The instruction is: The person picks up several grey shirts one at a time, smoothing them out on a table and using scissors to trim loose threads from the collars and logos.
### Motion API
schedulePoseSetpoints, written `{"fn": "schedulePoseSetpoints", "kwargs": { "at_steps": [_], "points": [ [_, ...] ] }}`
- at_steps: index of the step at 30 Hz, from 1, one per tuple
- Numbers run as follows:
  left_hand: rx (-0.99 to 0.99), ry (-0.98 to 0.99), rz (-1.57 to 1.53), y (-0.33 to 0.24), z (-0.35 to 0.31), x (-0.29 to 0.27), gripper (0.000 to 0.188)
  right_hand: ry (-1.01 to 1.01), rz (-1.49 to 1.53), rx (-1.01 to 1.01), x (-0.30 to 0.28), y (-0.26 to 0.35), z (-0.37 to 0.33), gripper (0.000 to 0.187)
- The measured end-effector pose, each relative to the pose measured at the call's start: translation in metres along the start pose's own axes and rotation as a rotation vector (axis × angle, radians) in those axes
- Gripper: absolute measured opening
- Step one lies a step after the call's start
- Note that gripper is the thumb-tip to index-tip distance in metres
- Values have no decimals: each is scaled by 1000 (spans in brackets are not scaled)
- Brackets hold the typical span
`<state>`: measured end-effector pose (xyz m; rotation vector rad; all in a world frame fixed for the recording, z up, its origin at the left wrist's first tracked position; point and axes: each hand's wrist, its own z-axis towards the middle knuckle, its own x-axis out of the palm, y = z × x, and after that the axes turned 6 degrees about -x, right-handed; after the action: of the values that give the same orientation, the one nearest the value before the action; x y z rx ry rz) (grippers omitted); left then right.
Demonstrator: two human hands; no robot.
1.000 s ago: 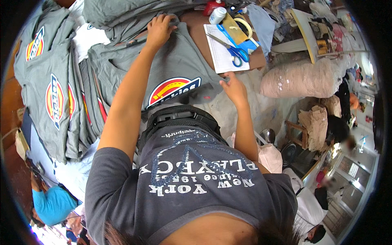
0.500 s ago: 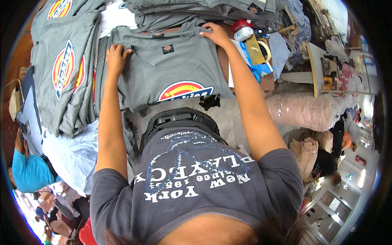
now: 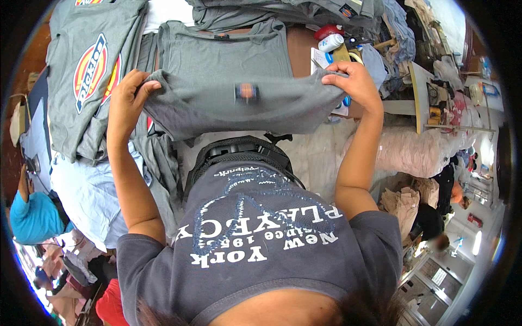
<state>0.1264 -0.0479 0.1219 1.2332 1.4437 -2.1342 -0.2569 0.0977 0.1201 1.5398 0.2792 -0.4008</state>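
A grey T-shirt hangs stretched between my hands, raised off the table, its dark neck label slightly blurred. At its left shoulder, my left hand pinches the cloth between thumb and fingers. My right hand grips the opposite shoulder in the same way. The front print is out of sight in the drooping folds. Behind the raised shirt, another grey T-shirt lies flat on the brown tabletop, partly covered by the one I hold.
Grey printed shirts are piled at the left, above pale blue cloth. More folded grey garments lie at the back. A white bottle and a tape roll sit right. Plastic-wrapped rolls lie farther right. A person in blue is at far left.
Both hands have lifted the top T-shirt by its shoulders, drawn it nearer and moved farther apart. The T-shirt underneath has come into view.
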Motion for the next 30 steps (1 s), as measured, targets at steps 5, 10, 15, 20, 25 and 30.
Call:
{"fn": "schedulePoseSetpoints", "kwargs": {
  "at_steps": [5, 10, 15, 20, 25, 30],
  "points": [
    [-30, 5, -333, 9, -14, -12, 18, 17, 22, 23, 9, 5, -17, 13],
    [-78, -36, -420, 16, -19, 3, 16, -107, 230, -47, 25, -4, -14, 17],
    [-112, -97, -383, 17, -13, 9, 14, -46, 240, 125, 29, -8, -4, 14],
    [-199, -51, -384, 22, -13, 11, 13, 54, 47, 120, 24, -18, -4, 17],
    [-216, -28, -441, 21, -20, 8, 12, 27, 342, 109, 23, -25, -17, 17],
    [-149, 9, -348, 18, -34, -5, 11, 53, 462, 178, 20, -12, -28, 16]
  ]
}}
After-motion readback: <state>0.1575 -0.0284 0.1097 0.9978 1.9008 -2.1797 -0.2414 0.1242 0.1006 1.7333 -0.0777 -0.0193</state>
